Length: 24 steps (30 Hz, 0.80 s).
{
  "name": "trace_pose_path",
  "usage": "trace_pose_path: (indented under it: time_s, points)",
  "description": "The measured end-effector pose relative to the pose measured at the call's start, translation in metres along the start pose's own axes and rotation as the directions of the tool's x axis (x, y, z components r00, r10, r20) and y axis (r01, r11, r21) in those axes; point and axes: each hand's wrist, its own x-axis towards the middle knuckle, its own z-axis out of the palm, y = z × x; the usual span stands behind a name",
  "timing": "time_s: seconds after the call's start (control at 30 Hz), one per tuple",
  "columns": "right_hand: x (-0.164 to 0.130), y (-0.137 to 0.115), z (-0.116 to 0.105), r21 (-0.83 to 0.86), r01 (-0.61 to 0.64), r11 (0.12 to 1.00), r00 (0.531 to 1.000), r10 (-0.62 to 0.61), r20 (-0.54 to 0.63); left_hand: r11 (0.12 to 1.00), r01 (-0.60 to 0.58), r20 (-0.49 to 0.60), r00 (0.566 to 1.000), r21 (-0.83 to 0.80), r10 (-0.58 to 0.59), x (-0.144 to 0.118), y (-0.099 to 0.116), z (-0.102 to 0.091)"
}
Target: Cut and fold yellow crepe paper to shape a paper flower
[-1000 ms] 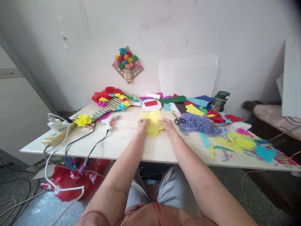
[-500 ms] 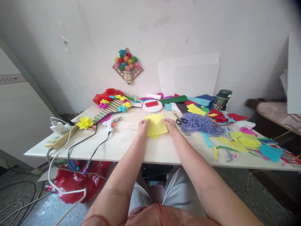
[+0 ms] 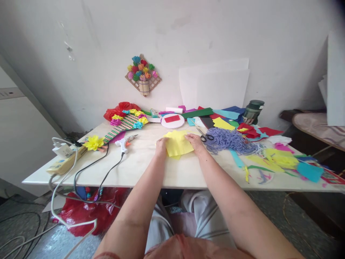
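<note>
A piece of yellow crepe paper (image 3: 179,144) is stretched between my two hands above the middle of the table. My left hand (image 3: 161,146) grips its left edge, and my right hand (image 3: 196,142) pinches the upper right edge. A bit of yellow shows below the sheet; whether it is a second layer I cannot tell. Black-handled scissors (image 3: 207,137) lie just right of my right hand, against a heap of purple yarn (image 3: 229,140). Behind the paper rests a white disc (image 3: 179,125) with a red rectangle (image 3: 171,118) on it.
A hot glue gun (image 3: 123,144) lies to the left, its cord crossing the table edge. Beyond it are a stick-woven piece with paper flowers (image 3: 125,126) and a power strip (image 3: 63,162). Coloured paper scraps (image 3: 280,158) cover the right side. A dark jar (image 3: 253,111) stands at the back.
The yellow paper is spread a little wider, its right edge shifted slightly right with my right hand. The whole view has shifted slightly.
</note>
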Motion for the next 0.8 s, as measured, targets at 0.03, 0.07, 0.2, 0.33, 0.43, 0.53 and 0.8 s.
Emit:
trace_pose_path:
  time_s: [0.03,0.07,0.2,0.33,0.43,0.53,0.8]
  points:
    - [0.0,0.0,-0.001,-0.01,-0.002,1.0,1.0,0.002,0.005,1.0,0.011,0.006,1.0,-0.016,-0.011,0.001,0.0,0.0]
    - [0.001,0.0,-0.002,-0.018,-0.004,1.0,1.0,0.004,0.013,0.999,0.021,0.02,1.0,-0.026,-0.02,0.001,0.0,-0.001]
    - [0.002,0.0,-0.007,-0.049,0.01,0.999,1.0,-0.009,0.028,1.0,-0.003,0.17,0.985,-0.025,0.008,-0.004,0.002,-0.001]
    - [0.004,0.0,-0.009,-0.087,0.034,0.996,0.999,-0.033,0.008,1.0,-0.008,0.183,0.983,0.009,0.007,-0.006,0.003,0.0]
    - [0.006,0.001,-0.009,-0.125,0.045,0.991,0.999,-0.048,-0.017,0.999,-0.013,0.161,0.987,0.042,0.006,-0.004,0.001,0.0]
    - [0.008,0.003,-0.01,-0.167,0.06,0.984,0.997,-0.068,-0.044,0.998,-0.025,0.151,0.988,0.055,0.016,-0.002,0.0,0.001]
    - [0.013,0.007,-0.012,-0.237,0.128,0.963,0.986,-0.149,-0.074,0.987,-0.1,0.133,0.988,0.129,0.082,-0.008,0.005,0.004]
